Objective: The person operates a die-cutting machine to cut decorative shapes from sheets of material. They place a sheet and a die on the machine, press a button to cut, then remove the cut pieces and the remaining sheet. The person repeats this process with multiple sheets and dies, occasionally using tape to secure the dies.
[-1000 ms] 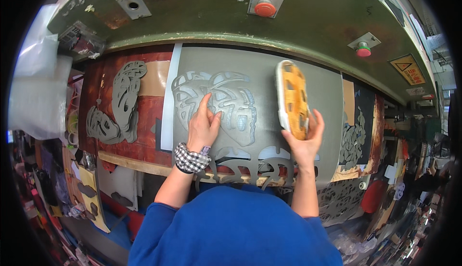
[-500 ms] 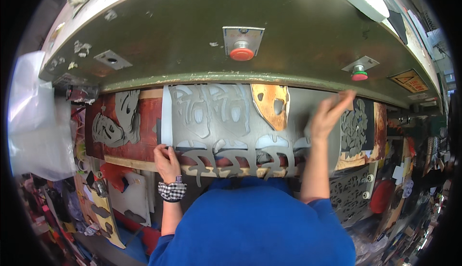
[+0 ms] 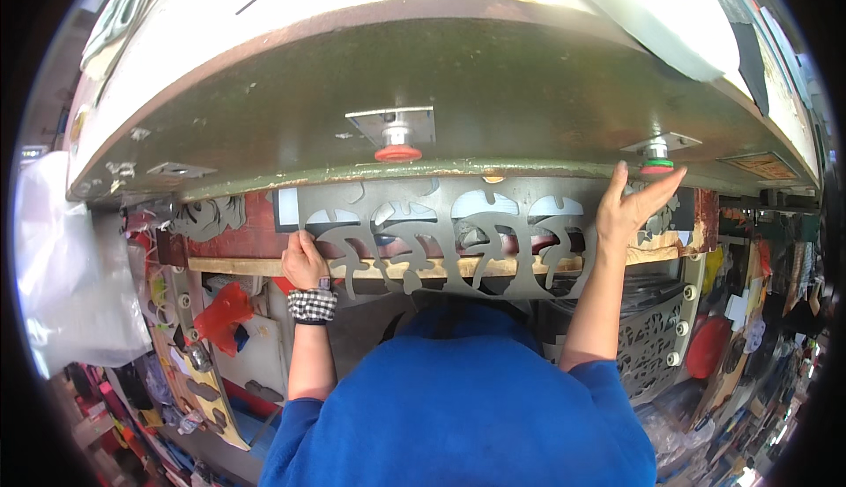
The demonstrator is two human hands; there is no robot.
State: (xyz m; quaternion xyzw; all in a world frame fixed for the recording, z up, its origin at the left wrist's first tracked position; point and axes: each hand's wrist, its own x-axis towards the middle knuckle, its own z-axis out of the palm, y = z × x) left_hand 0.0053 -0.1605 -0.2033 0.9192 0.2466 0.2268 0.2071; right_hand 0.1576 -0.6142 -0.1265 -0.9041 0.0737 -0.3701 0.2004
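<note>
A grey sheet [image 3: 446, 260] with curved cut-outs lies over the near edge of the machine's bed, its strips hanging past the wooden edge. My left hand [image 3: 305, 262], with a checked band on its wrist, is closed at the sheet's near left corner, fingers bent together on it. My right hand [image 3: 624, 215] is raised at the sheet's right side, empty, with thumb and fingers apart. Its fingertips are beside a green-and-red push button [image 3: 656, 165] on the green beam; whether they touch it I cannot tell.
The wide green machine beam [image 3: 493, 90] spans the far side, with a red push button [image 3: 398, 150] on it. Grey cut pieces [image 3: 211, 215] lie at the bed's left. Clear plastic sheeting [image 3: 66, 267] hangs at far left; a perforated dark sheet [image 3: 648, 355] stands below right.
The view has shifted, and the beam now hides most of the bed, including the tan shaped piece. My right hand has come up to the green-and-red button; my left stays at the sheet's corner.
</note>
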